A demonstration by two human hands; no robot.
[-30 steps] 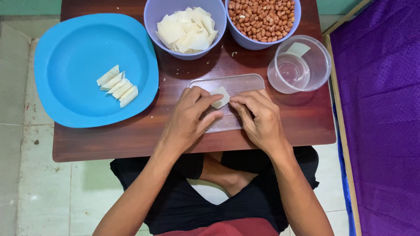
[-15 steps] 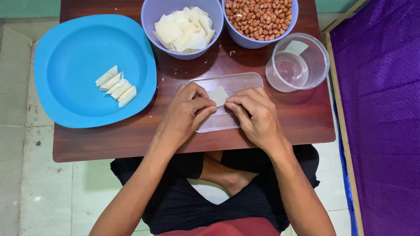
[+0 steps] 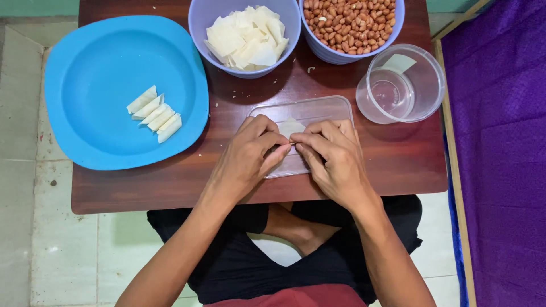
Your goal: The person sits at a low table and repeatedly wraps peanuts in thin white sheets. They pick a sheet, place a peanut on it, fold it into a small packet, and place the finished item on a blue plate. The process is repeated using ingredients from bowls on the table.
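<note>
Head view shows the left hand (image 3: 250,156) and right hand (image 3: 335,162) meeting over a clear plastic lid (image 3: 318,108) near the bench's (image 3: 398,170) front edge, fingers (image 3: 273,142) pinched narrowly on a small white wrapper (image 3: 290,126). Four folded pieces (image 3: 154,113) lie on the blue plate (image 3: 85,131) at the left edge. Bowls of wrappers (image 3: 245,35) and peanuts (image 3: 350,20) sit along the far edge, a clear cup (image 3: 432,85) toward the right.
</note>
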